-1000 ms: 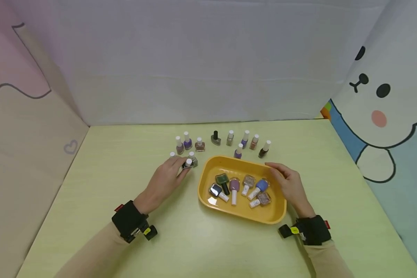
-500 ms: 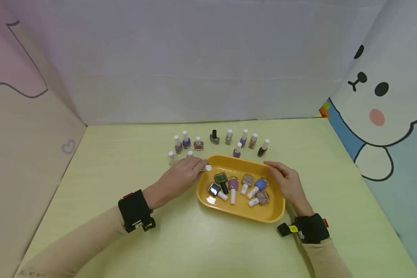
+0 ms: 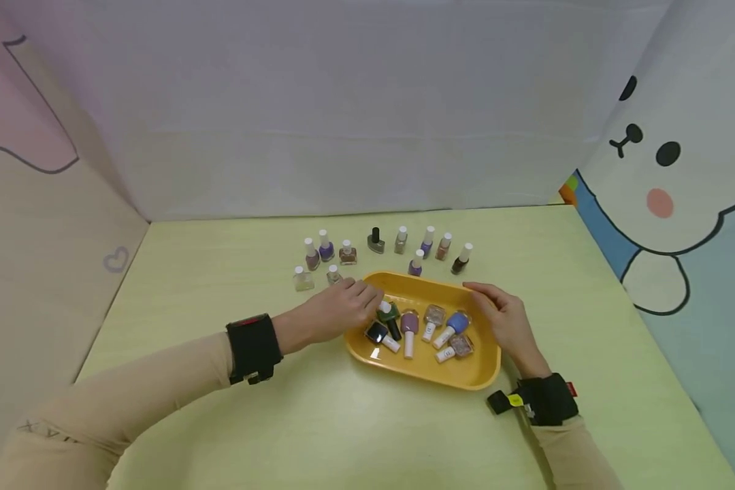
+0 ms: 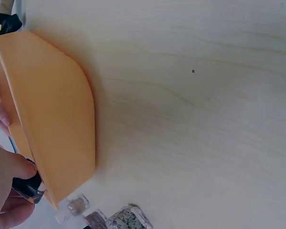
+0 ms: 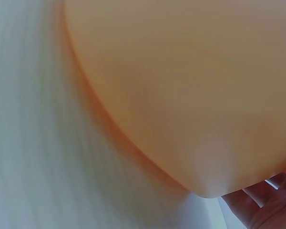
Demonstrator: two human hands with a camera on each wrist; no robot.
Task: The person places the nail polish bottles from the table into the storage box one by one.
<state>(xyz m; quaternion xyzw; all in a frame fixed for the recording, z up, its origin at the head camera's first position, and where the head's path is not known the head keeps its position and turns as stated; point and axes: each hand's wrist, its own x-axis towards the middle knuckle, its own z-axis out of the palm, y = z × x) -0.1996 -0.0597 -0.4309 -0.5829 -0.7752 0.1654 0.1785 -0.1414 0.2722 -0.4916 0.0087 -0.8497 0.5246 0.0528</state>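
My left hand (image 3: 349,306) is over the left end of a yellow tray (image 3: 429,381). It pinches a dark nail polish bottle (image 4: 27,185) between thumb and fingers, close to the tray's rim; in the head view the hand mostly hides this bottle, only its white cap (image 3: 384,307) showing. Inside the tray lie several nail polish bottles, among them a green one with a black cap (image 3: 394,329), a mauve one (image 3: 410,322) and a blue one (image 3: 459,322). My right hand (image 3: 510,328) holds the tray's right end by its rim, fingers at the far corner.
Behind the tray several nail polish bottles stand upright, including a black-capped one (image 3: 376,241), a dark one (image 3: 460,263) and a purple one (image 3: 326,250). A clear bottle (image 3: 303,279) stands left of the tray. White cloth (image 3: 367,136) hangs along the table's back edge.
My left hand has carried the pinched nail polish bottle rightward, from beside the standing bottles to over the tray's left end. My right hand has kept its place on the rim.
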